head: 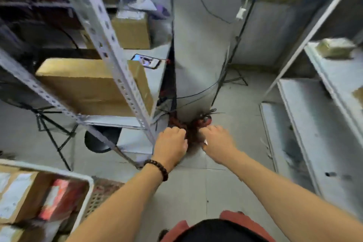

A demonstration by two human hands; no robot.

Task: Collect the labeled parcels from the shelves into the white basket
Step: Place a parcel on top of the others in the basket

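White plastic basket (89, 182) holding labelled cardboard parcels (17, 192) at lower left on pale tiled floor (196, 192), left hand (170, 144) and right hand (218, 141) curled over blurred dark red bundle (191, 125), grip unclear, grey slotted metal shelves (104, 25) alongside.

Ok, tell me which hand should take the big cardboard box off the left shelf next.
Left, probably. The left hand is right beside the left rack's post, nearer the big cardboard box and the white basket. The right hand would have to cross over.
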